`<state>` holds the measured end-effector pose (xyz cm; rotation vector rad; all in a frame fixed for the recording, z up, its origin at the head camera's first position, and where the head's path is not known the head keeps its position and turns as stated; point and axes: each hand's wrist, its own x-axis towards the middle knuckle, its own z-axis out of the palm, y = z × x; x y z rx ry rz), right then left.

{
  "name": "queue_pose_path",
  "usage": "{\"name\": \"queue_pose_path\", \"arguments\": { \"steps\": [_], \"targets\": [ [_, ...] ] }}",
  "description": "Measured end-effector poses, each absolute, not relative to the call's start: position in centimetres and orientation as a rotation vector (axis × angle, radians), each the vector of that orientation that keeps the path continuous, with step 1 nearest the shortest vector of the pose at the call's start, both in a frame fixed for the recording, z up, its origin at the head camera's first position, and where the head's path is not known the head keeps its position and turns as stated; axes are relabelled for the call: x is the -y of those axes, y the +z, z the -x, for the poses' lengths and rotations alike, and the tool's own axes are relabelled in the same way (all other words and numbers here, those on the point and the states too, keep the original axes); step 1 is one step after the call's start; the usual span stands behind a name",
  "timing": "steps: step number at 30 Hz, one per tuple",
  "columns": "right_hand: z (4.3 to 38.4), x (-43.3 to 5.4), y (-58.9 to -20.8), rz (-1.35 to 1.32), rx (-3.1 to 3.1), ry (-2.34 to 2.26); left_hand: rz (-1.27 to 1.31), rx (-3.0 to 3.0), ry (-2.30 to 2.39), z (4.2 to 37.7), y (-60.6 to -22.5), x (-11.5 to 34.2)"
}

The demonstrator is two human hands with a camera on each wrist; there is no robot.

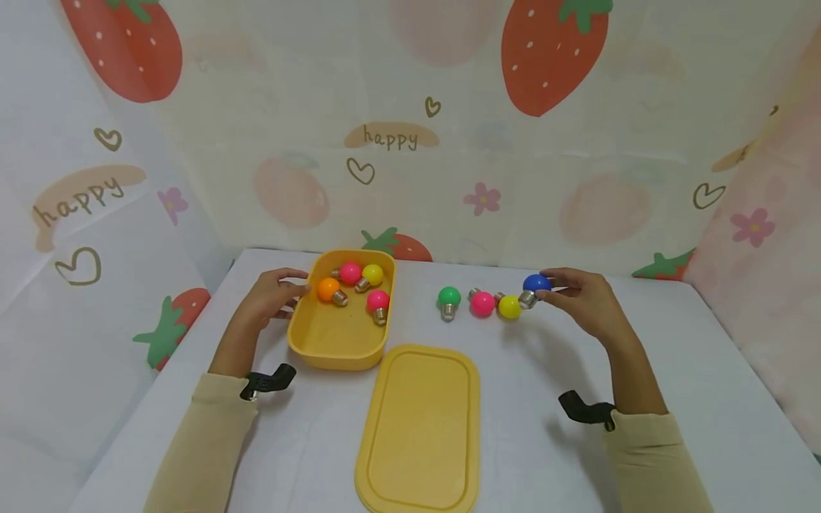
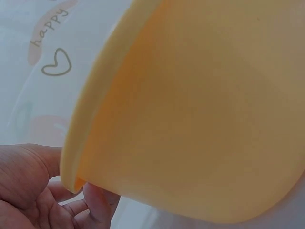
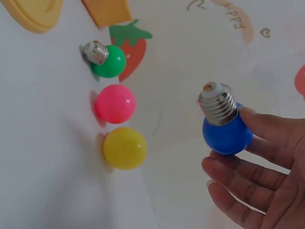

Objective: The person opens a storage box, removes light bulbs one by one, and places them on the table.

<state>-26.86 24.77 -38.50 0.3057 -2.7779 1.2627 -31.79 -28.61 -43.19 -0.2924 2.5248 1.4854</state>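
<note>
My right hand [image 1: 586,303] pinches a blue light bulb [image 1: 536,285] by its round globe, its silver screw base pointing away from the palm. In the right wrist view, the blue bulb [image 3: 226,133] is between thumb and fingers, base up. Left of it on the table lie a yellow bulb [image 1: 509,307], a pink bulb [image 1: 482,304] and a green bulb [image 1: 450,296]. My left hand [image 1: 266,299] holds the left rim of a yellow plastic box [image 1: 333,360]. Inside lie an orange bulb [image 1: 328,288], another yellow bulb [image 1: 373,274] and two pink bulbs [image 1: 378,301].
A flat yellow lid [image 1: 420,427] lies on the white-covered table [image 1: 526,442], in front of the box and to its right. A fabric backdrop [image 1: 410,199] with strawberries and hearts encloses the table at the back and both sides.
</note>
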Motion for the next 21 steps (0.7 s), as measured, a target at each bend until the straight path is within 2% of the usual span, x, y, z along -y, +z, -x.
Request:
{"name": "queue_pose_path", "arguments": {
  "steps": [21],
  "targets": [
    [28.5,-26.7,-41.1,-0.222,2.828,1.285,0.296,-2.514,1.488,31.8,-43.1,28.6]
  ]
}}
